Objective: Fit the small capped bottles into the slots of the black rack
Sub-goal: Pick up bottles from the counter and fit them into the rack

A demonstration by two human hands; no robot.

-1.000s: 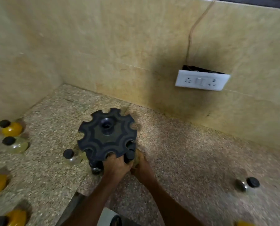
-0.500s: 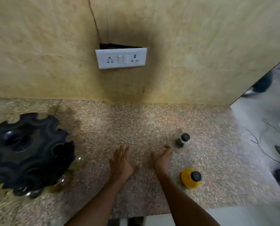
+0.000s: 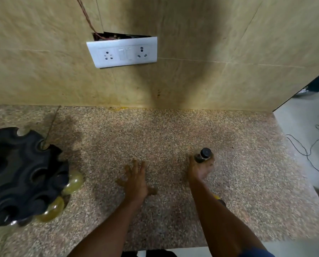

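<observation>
While right hand (image 3: 199, 169) grips bottle (image 3: 203, 155) | left hand (image 3: 134, 179) flat | no legible writing

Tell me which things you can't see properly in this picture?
- Black rack, head view: its left side is cut off by the picture's edge.
- Yellow bottle: mostly hidden behind the right forearm.
- Small bottle: the right hand covers its lower body.
- Bottles in the rack: blurred, caps hidden by the rack.

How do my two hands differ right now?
The right hand has its fingers curled round a small black-capped bottle; the left hand holds nothing, fingers spread. The left hand lies nearer the black rack, the right farther away. Both are over the counter.
</observation>
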